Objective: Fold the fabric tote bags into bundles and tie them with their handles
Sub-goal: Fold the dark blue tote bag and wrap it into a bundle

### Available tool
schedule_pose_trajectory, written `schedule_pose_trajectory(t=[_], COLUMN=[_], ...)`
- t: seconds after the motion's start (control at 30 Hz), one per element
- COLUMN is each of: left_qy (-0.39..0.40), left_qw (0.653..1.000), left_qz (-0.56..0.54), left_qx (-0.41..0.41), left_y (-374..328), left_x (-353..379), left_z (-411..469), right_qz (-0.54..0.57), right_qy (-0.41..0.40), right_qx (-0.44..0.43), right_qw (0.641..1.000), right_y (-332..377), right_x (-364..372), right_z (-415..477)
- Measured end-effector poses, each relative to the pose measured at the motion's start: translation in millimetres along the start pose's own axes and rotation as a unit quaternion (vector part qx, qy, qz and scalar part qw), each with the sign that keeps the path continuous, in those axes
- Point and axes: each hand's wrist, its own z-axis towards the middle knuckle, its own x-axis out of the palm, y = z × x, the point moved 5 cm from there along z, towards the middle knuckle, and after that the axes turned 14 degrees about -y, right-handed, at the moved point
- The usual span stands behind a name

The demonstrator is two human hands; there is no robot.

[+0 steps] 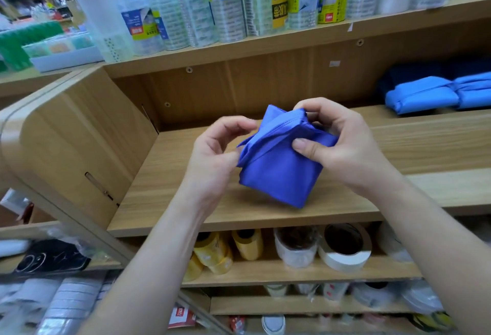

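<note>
Head view: wooden shop shelving (79, 135) packed with tape rolls (228, 2) above and below. One wooden shelf (164, 188) carries light-blue tied bundles (422, 95) at its far right. Over the shelf's middle is a folded violet-blue tote bag (276, 175). The right hand (342, 143) grasps its upper right corner, thumb pressing down. The left hand (212, 154) pinches the handle (276, 135) crossing its top. Probably best: keep that thumb clamping the folds while drawing the strap snug, or the bundle may spring open.
</note>
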Motion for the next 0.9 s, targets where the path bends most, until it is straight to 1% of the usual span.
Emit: schedule_pose_trajectory(t=[0.03,0.13,0.17,0.23,0.33,0.4,0.47,0.53,0.6,0.67,0.73,0.77,0.8,0.87,0.9], left_qy=[0.019,0.077,0.1,0.135,0.133,0.099,0.071,0.038,0.018,0.048,0.087,0.078,0.05,-0.01,-0.025], left_qw=[1.0,0.996,0.994,0.989,0.988,0.994,0.997,0.998,0.999,0.997,0.988,0.985,0.986,0.989,0.991], left_qz=[-0.005,-0.038,-0.042,-0.015,0.054,0.029,0.002,0.011,0.002,-0.057,-0.106,-0.109,-0.103,-0.083,-0.074], left_qx=[0.022,0.024,0.032,0.055,0.061,0.042,0.031,0.047,0.044,0.002,-0.077,-0.106,-0.121,-0.118,-0.106], left_y=[-2,-6,-8,-9,-4,-3,5,8,11,15,21,23,26,30,31], left_x=[2,2,0,-3,1,3,8,10,11,13,18,20,21,23,24], left_z=[-3,-9,-11,-13,-13,-12,-10,-10,-12,-17,-26,-28,-27,-24,-23], right_qz=[0.032,0.152,0.187,0.238,0.294,0.318,0.316,0.291,0.257,0.228,0.186,0.164,0.151,0.139,0.138], right_qy=[-0.011,-0.044,-0.057,-0.067,-0.071,-0.085,-0.113,-0.141,-0.174,-0.209,-0.236,-0.243,-0.25,-0.279,-0.294], right_qx=[0.039,0.155,0.183,0.216,0.245,0.26,0.273,0.286,0.296,0.297,0.287,0.281,0.278,0.285,0.292], right_qw=[0.999,0.975,0.963,0.944,0.921,0.908,0.902,0.902,0.903,0.903,0.91,0.914,0.915,0.906,0.9], right_y=[-7,-27,-33,-38,-39,-38,-43,-45,-49,-52,-54,-54,-55,-60,-61], right_x=[-1,-3,-4,-3,4,9,9,11,12,10,7,7,7,9,10], right_z=[1,2,2,1,-1,-1,0,-1,-2,-2,0,0,0,-4,-7])
